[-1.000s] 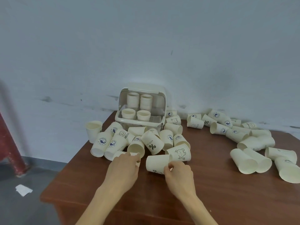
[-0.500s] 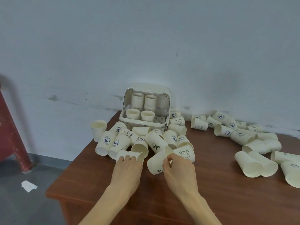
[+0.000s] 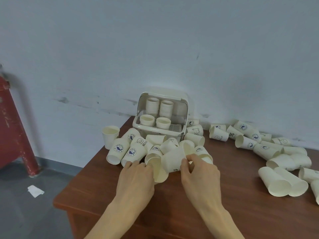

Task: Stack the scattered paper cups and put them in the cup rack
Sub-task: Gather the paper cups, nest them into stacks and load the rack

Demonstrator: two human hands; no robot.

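Brown wooden desk against the wall. On it: cup rack at the back edge, loose paper cups lying on their sides, one upright cup at the left corner.

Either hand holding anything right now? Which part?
Yes. Right hand pinches the rim of a tipped paper cup; left hand grips a second cup by its side wall.

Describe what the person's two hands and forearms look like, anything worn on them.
Both the left hand and the right hand are bare: no gloves, rings, watch or bracelet show. The forearms are bare too, with no sleeve in view down to the bottom edge of the frame. Fingernails look short and unpainted where visible.
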